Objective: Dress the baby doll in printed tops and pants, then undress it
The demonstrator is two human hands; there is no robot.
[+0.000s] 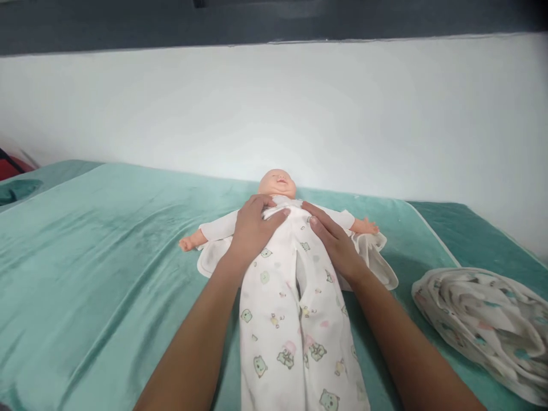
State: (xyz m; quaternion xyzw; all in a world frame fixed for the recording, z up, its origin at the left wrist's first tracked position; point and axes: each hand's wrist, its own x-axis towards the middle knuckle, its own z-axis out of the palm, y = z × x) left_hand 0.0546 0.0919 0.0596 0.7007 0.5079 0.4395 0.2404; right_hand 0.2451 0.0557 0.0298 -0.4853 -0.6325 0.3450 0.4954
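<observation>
A baby doll (277,182) lies on its back with both arms spread, dressed in a white long-sleeved top (220,226). White baby pants (274,297) printed with small animals extend from its chest toward me. On the left side of the waistband lies my left hand (256,222), its thumb and fingers apart. My right hand (331,237) rests on the right side of the waistband with its fingers stretched out. Part of the waistband and the doll's torso are hidden under my hands and the pants.
A green plush cover (107,257) spreads over the bed. To the right sits a bundled, patterned white cloth (483,319). Behind the doll rises a white wall (274,103). Something red (12,168) shows at the far left edge.
</observation>
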